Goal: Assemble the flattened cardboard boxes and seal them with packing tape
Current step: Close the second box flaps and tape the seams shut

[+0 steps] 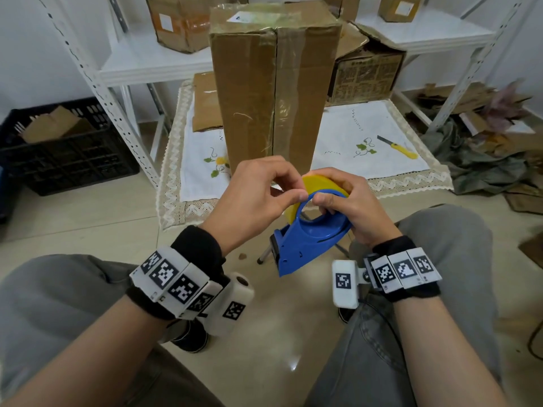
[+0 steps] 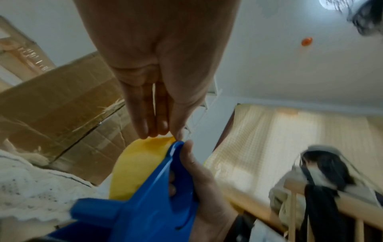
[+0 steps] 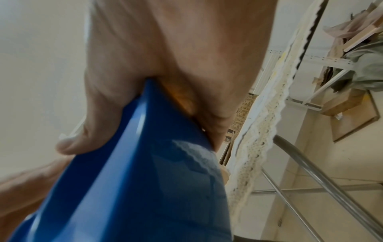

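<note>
Nearest to us, our knees in grey trousers [image 1: 73, 304] are framing the hands, both wrists wearing marker-covered bands. Our right hand [image 1: 352, 207] is gripping the blue tape dispenser [image 1: 305, 242] over the floor between our knees, fingers curled around its rounded top and thumb lying along the blue side in the right wrist view. The dispenser is a blue plastic shell with a large round opening and a dark cutter end pointing down toward us; a yellow roll of packing tape [image 1: 320, 183] is sitting inside it, its rim showing above the blue edge. Our left hand [image 1: 255, 198] is working at that rim, fingertips and thumb pinching the tape's yellow edge, as the left wrist view shows. Just beyond the hands a tall cardboard box [image 1: 273, 89] is standing upright on a white embroidered cloth [image 1: 367, 136], its centre seam running top to bottom under glossy tape, the brown faces scuffed. A yellow-handled knife [image 1: 396, 146] is lying on the cloth to the box's right, well apart from it.
</note>
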`<state>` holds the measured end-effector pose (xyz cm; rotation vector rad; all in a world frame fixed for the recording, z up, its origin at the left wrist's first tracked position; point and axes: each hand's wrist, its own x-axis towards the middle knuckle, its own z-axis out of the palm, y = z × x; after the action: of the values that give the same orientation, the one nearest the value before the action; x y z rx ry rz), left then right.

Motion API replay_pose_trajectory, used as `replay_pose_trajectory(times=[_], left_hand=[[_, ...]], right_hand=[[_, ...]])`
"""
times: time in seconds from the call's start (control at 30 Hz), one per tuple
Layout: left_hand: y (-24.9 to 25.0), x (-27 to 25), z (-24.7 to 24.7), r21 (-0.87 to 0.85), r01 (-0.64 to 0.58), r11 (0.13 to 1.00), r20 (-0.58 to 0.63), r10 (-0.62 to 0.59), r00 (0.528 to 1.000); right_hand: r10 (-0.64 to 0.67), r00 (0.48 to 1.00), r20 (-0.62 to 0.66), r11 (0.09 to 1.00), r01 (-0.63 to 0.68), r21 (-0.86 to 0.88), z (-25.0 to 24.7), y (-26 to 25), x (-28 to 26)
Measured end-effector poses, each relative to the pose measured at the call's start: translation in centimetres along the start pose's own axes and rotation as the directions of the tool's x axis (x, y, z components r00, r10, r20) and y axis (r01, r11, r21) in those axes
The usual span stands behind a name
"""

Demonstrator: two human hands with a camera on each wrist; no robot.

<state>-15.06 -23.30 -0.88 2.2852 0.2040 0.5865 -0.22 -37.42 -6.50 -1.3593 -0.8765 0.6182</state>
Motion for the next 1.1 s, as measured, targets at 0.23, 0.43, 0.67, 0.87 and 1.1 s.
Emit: replay_pose_trajectory(times=[0.23,0.43,0.67,0.87,1.1], left_hand=[[-0.5,-0.6,1.9,0.108,-0.089,0.99,-0.009,0.091,0.996],[-0.8,-1.2,2.6,0.14,-0.032,0.99,0.049,0.026,0.998],[-2.0,-1.4,1.3,-0.072,0.155,0.985,-0.027,-0.158,0.987],[-0.5,-1.4,0.7,-0.27,0.141,0.953,-0.094,-0.172,0.981],[0.2,-1.5,0.3,-0.348,0.155,0.925,-0.019,-0.172,0.985]], right_hand=[[0.001,0.999,-0.042,1.0,-0.001,0.012,0.1,0.5,-0.1],[0.014,1.0,-0.024,1.0,-0.014,-0.005,0.3,0.9,0.0],[0.001,0.999,-0.046,0.998,0.002,0.07,0.3,0.6,0.2],[-0.037,0.999,-0.035,0.994,0.041,0.102,0.1,0.5,0.0],[-0.061,0.997,-0.051,0.998,0.063,0.029,0.0,0.4,-0.1]])
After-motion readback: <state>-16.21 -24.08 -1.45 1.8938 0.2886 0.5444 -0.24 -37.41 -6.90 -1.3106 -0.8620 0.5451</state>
